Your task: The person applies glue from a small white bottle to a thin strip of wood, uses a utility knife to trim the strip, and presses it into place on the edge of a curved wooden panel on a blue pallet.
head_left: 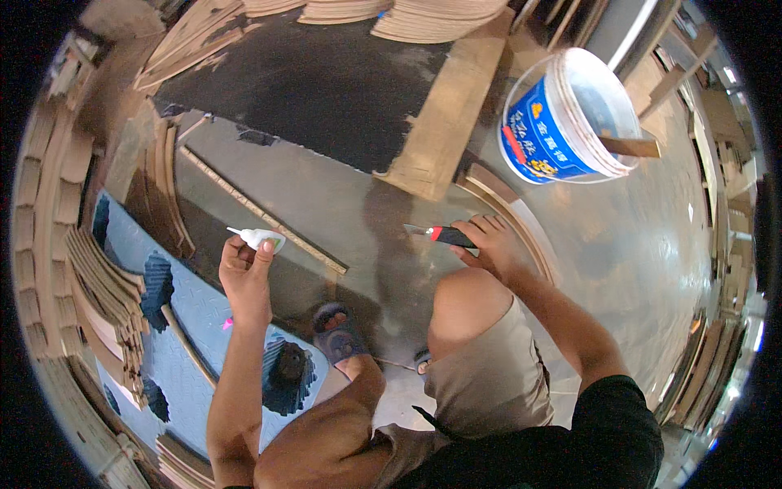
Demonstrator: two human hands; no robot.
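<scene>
My left hand (244,273) grips a small white glue bottle (259,238) with a pointed nozzle aimed left, held above the grey floor. My right hand (491,244) grips a utility knife (444,235) with a black and red handle, its blade pointing left. Just right of that hand a curved wooden strip (521,222) lies on the floor. A long thin wooden slat (261,213) runs diagonally between the two hands. My knees and a foot in a dark sandal (338,334) fill the lower middle.
A white and blue plastic bucket (570,114) with a wooden stick in it stands at the upper right. A flat board (444,122) lies beside it. Stacks of curved wooden pieces (98,285) sit at left on a blue mat (204,326), with more stacks along the top.
</scene>
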